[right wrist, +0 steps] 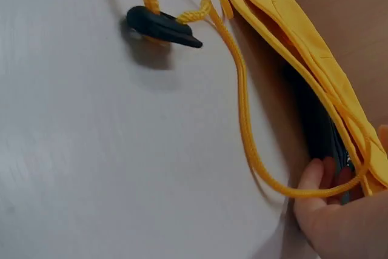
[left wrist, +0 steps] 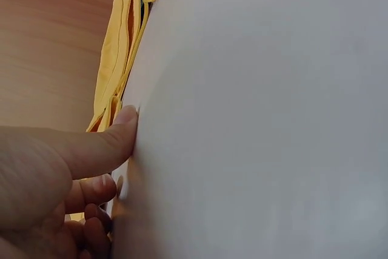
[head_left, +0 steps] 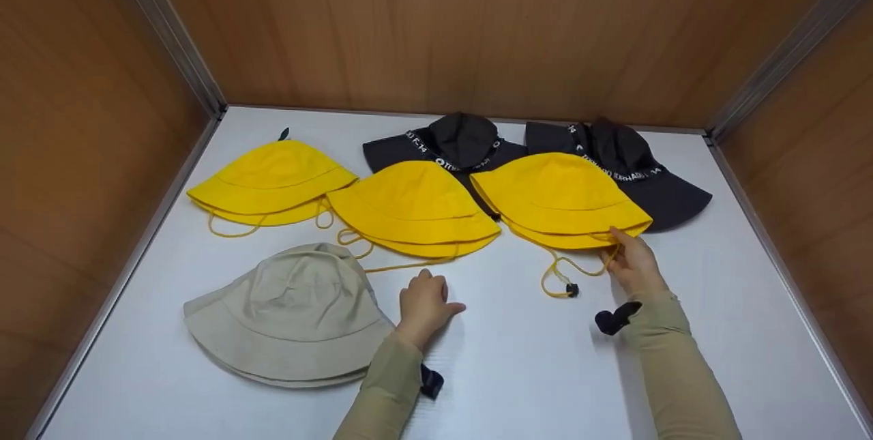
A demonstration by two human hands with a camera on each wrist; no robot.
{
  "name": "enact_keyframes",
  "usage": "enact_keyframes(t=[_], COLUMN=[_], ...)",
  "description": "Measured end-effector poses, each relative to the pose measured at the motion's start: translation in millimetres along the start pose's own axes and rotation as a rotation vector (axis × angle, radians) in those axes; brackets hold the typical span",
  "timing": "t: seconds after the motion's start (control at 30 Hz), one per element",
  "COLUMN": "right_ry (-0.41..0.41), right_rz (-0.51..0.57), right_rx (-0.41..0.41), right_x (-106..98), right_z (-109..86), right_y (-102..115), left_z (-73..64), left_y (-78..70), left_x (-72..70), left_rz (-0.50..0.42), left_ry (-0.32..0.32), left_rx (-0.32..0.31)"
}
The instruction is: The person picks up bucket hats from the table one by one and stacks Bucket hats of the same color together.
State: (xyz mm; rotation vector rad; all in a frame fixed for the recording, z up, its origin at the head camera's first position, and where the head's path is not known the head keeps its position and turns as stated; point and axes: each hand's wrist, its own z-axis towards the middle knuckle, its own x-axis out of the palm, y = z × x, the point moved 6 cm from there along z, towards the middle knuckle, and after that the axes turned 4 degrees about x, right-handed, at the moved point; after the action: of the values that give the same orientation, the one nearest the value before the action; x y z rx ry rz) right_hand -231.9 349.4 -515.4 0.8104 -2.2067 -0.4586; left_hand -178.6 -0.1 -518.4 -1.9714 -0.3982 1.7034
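Note:
My right hand (head_left: 635,264) pinches the front right brim of a yellow bucket hat (head_left: 563,194). In the right wrist view its fingers (right wrist: 312,180) reach beneath the brim, near a looped yellow cord (right wrist: 242,107) with a black toggle (right wrist: 160,25). My left hand (head_left: 424,303) rests on the white table with loosely curled fingers, holding nothing. Beside it lies a beige bucket hat (head_left: 293,317). Just beyond that hand is a second yellow bucket hat (head_left: 409,204), and a third yellow hat (head_left: 269,177) lies farther left.
Behind the yellow hats lie two black hats with white lettering, one black hat (head_left: 464,140) in the middle and another black hat (head_left: 672,194) at the right, partly covered. Wood-grain panels (head_left: 436,31) enclose the white table (head_left: 518,372) at the back and sides.

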Motion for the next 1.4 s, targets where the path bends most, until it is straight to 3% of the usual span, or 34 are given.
enact_keyframes(t=[0.2,0.37,0.57,0.67,0.8,0.93,1.2,1.3,1.4], right_ry=[-0.044,-0.032,0.024,0.019,-0.028,-0.033,0.100,0.185,0.314], right_rz=[-0.014,-0.009,0.076,0.060,0.013,0.089,0.262,0.319,0.316], right_rx=[-0.079,-0.147,-0.126,-0.146,-0.237,-0.285,-0.333,-0.313,-0.279], right_x=[10,16,26,32,35,35,44,48,52], right_z=[7.4,6.7,5.0,4.0,0.4,-6.7,-31.4,-41.7,-52.0], right_y=[-11,-11,-12,-13,-7,4,31,37,39], left_z=[0.1,-1.1,-2.0,-1.1,-0.2,0.5,-0.9,-0.1,2.8], left_y=[-2.5,-2.8,-2.9,-3.0,-4.3,-5.1,-4.5,-3.5,-3.5], left_x=[1.5,2.2,1.0,1.9,2.8,1.8,-3.5,-7.1,-14.0], left_rz=[-0.006,-0.011,-0.016,0.004,0.029,0.023,-0.010,-0.118,-0.313], left_ry=[0.001,-0.006,-0.017,-0.016,-0.016,0.002,0.014,0.030,0.039], left_rx=[0.006,0.017,0.017,0.012,0.014,0.009,0.015,-0.009,-0.043])
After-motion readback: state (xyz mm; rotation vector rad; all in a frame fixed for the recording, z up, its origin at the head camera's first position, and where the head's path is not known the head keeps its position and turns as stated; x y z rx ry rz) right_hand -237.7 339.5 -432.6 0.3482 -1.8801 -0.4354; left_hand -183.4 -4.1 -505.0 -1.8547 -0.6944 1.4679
